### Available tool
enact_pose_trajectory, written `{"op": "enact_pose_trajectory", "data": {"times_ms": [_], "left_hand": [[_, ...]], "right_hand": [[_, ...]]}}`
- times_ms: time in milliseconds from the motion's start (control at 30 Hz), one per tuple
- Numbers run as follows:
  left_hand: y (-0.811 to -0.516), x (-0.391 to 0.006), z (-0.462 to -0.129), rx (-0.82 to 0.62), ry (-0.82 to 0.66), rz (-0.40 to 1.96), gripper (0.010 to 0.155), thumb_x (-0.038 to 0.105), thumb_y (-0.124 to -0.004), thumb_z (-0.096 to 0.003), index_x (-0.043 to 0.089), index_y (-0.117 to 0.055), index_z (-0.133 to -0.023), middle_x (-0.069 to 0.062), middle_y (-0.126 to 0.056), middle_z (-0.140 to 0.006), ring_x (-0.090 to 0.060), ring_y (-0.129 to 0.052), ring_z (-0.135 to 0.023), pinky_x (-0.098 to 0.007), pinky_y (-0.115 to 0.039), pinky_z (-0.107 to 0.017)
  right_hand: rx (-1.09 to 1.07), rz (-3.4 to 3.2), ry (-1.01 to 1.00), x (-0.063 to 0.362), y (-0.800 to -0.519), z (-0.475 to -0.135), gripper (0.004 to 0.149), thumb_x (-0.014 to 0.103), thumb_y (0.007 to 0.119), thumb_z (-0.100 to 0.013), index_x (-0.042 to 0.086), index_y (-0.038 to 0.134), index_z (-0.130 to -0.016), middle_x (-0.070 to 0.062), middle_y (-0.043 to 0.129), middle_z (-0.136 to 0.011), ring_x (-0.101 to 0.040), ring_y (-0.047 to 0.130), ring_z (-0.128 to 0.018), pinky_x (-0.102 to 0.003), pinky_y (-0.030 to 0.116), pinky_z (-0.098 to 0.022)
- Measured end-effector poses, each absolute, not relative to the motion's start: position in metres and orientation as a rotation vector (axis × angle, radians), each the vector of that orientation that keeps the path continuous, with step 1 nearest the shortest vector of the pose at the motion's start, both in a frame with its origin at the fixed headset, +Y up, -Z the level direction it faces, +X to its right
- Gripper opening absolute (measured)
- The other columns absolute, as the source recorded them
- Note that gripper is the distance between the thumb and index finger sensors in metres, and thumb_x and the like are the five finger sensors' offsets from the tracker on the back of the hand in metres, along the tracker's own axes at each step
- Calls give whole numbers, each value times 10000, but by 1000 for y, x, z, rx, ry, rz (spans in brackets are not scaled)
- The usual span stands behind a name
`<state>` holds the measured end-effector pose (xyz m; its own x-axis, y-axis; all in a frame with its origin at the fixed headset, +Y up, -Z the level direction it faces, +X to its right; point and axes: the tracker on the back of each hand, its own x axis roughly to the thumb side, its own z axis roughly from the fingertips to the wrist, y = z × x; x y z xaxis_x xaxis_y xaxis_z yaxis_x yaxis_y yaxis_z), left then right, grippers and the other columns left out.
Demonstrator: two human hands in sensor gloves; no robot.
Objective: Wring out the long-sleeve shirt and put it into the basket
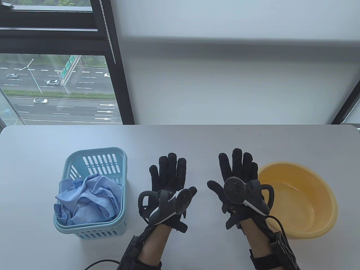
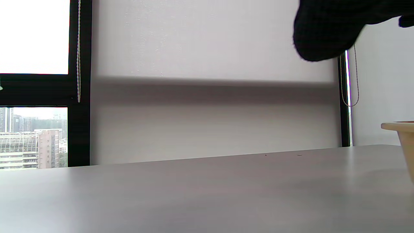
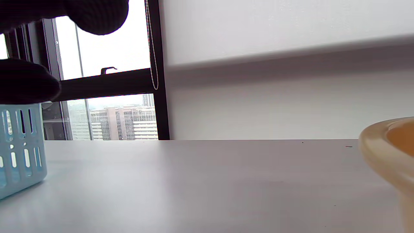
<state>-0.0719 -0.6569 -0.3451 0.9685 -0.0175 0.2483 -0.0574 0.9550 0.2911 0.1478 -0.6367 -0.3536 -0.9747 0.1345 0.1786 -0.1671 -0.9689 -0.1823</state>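
Both gloved hands lay side by side over the middle of the pale grey table [image 1: 197, 137], backs up, each with a black tracker strapped across it. The left hand [image 1: 168, 187] had its four fingers straight and close together, pointing away from the person, with the thumb spread out to the right; it held nothing. The right hand [image 1: 239, 182] mirrored it, fingers straight and only slightly fanned, thumb spread to the left, also holding nothing. The two thumbs pointed toward each other with a gap between them. Both forearms came in from the near edge of the table.

The crumpled light blue long-sleeve shirt [image 1: 90, 199] sat bunched inside the light blue slotted plastic basket [image 1: 97, 153], which stood to the left of the left hand. The round yellow plastic basin [image 1: 309, 194] stood just beside the right hand, on its right, with a shallow pool of water in its bottom.
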Motion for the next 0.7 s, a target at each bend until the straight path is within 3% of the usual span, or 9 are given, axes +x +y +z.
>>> {"op": "enact_pose_trajectory", "data": {"times_ms": [700], "left_hand": [[-654,-63,-339,316,-279,1,1009,738,-771,-551,207,-183,-1175,-109,-37,-1241,-417,-90,-1112,-607,-67,-718]], "right_hand": [[245,2904,-231,153,-634,-356,850,678,681,-573,267,239,-1172,-171,166,-1231,-488,233,-1071,-624,254,-764]]}}
